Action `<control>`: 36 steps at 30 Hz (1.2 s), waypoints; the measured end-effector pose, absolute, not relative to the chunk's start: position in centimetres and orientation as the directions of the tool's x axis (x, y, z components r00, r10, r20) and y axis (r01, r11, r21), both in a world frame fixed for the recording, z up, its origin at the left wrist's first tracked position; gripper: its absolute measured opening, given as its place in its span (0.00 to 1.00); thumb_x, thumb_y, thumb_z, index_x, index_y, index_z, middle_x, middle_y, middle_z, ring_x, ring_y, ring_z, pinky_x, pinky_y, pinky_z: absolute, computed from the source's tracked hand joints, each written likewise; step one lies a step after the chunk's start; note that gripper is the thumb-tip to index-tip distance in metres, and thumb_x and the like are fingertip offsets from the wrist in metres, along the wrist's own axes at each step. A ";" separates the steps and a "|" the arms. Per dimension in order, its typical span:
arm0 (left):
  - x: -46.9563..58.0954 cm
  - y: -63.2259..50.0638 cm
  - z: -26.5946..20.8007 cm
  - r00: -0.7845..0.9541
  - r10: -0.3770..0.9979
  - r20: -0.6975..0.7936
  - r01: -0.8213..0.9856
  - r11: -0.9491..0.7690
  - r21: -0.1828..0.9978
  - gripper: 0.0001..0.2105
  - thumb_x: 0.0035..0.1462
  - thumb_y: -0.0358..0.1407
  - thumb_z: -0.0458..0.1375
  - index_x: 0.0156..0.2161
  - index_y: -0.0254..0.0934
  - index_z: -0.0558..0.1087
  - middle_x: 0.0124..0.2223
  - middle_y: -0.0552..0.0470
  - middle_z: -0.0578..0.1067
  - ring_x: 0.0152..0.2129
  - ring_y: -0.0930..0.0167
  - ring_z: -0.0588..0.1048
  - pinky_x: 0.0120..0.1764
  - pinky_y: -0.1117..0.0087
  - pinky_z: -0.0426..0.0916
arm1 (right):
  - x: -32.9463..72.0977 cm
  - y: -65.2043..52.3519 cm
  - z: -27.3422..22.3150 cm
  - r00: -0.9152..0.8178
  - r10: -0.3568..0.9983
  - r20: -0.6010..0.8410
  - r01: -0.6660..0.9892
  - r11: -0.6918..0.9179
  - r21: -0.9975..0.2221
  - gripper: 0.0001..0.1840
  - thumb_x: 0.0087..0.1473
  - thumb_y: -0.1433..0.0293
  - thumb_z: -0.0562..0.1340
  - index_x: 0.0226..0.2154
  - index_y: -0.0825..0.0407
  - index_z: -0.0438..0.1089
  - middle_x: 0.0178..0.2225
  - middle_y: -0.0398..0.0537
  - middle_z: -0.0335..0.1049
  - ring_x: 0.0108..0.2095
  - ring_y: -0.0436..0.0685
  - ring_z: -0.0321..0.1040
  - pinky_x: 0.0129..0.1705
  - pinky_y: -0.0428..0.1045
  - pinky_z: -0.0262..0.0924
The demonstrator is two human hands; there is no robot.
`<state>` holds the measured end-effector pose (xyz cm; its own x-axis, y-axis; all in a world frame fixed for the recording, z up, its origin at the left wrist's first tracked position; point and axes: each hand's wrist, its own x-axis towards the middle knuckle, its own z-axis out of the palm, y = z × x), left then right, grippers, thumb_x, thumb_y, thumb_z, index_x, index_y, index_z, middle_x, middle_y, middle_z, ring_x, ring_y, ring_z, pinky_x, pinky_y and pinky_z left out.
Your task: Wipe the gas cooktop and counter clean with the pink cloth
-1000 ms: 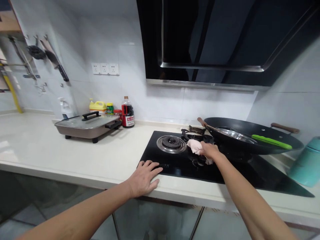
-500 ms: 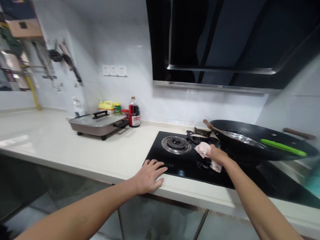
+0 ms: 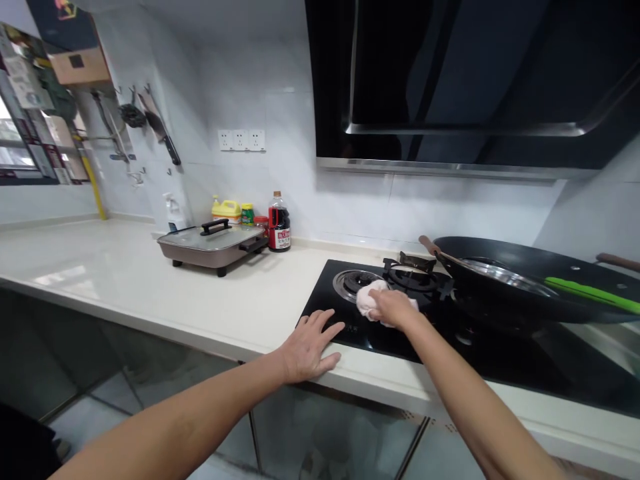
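Note:
A pale pink cloth (image 3: 369, 299) is bunched under my right hand (image 3: 395, 308), whose fingers are closed around it. The cloth lies on the black glass gas stove (image 3: 333, 305), at the near right edge of the left burner (image 3: 345, 285) and covering part of its metal ring. My left hand (image 3: 311, 345) rests with spread fingers on the counter's front edge, its fingertips at the stove's front left corner. Behind my right hand stands a black pan support (image 3: 413, 277), set off from the left burner.
A large black wok (image 3: 505, 303) sits on the stove's right side, with a metal lid and a green-handled utensil. An electric pan (image 3: 210, 248) with a glass lid stands left, near a soy sauce bottle (image 3: 279, 227). The range hood (image 3: 450, 147) overhangs the stove.
My right hand has moved left with the cloth, from beside the pan support to the left burner's edge. My left hand keeps its place on the counter. The view has shifted slightly.

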<state>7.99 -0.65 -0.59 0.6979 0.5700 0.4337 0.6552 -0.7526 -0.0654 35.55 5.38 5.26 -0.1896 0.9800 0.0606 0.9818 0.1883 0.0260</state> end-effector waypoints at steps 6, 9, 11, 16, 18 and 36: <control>7.8 0.1 -1.2 0.672 0.583 0.457 0.662 -0.749 -0.018 0.32 0.63 0.51 0.56 0.69 0.42 0.63 0.69 0.36 0.62 0.62 0.49 0.63 0.58 0.44 0.63 | 32.1 1.3 4.0 -0.272 0.953 0.134 0.960 0.278 -0.031 0.31 0.59 0.52 0.62 0.63 0.39 0.66 0.64 0.57 0.61 0.61 0.70 0.60 0.57 0.60 0.55; 7.8 0.1 -1.0 0.664 0.601 0.444 0.679 -0.734 -0.021 0.30 0.65 0.50 0.55 0.68 0.41 0.64 0.68 0.36 0.64 0.61 0.51 0.65 0.58 0.45 0.63 | 32.0 1.5 4.1 -0.229 0.966 0.119 0.968 0.239 -0.072 0.34 0.57 0.47 0.62 0.63 0.39 0.67 0.66 0.56 0.58 0.62 0.74 0.56 0.57 0.66 0.54; 7.8 0.1 -0.9 0.654 0.617 0.438 0.693 -0.721 -0.019 0.30 0.66 0.50 0.54 0.68 0.40 0.64 0.67 0.35 0.66 0.61 0.52 0.65 0.58 0.45 0.62 | 31.9 1.4 4.3 -0.215 0.968 0.127 0.971 0.227 -0.081 0.32 0.59 0.48 0.60 0.62 0.40 0.66 0.65 0.54 0.61 0.62 0.72 0.58 0.57 0.66 0.53; 7.6 0.2 -0.7 0.639 0.652 0.408 0.715 -0.699 -0.005 0.27 0.68 0.51 0.51 0.65 0.40 0.68 0.63 0.38 0.71 0.59 0.54 0.67 0.57 0.48 0.62 | 33.4 -1.9 3.7 -0.202 0.965 0.165 0.971 0.219 -0.095 0.26 0.59 0.56 0.59 0.58 0.43 0.70 0.60 0.52 0.69 0.57 0.67 0.62 0.54 0.60 0.54; 7.6 0.3 -0.7 0.639 0.657 0.400 0.718 -0.696 -0.005 0.25 0.68 0.51 0.51 0.63 0.40 0.71 0.62 0.38 0.71 0.59 0.55 0.67 0.56 0.48 0.62 | 35.6 -3.7 3.2 -0.180 0.965 0.189 0.975 0.201 -0.098 0.23 0.58 0.59 0.60 0.55 0.45 0.72 0.59 0.51 0.70 0.55 0.65 0.63 0.53 0.58 0.53; 8.0 -0.3 0.0 0.646 0.651 0.399 0.719 -0.694 -0.031 0.24 0.68 0.50 0.51 0.61 0.38 0.72 0.61 0.37 0.72 0.58 0.54 0.68 0.55 0.49 0.62 | 59.1 -12.1 -1.2 0.419 0.869 0.262 0.905 -0.423 -0.044 0.30 0.59 0.57 0.55 0.61 0.49 0.66 0.56 0.58 0.71 0.54 0.70 0.68 0.49 0.59 0.62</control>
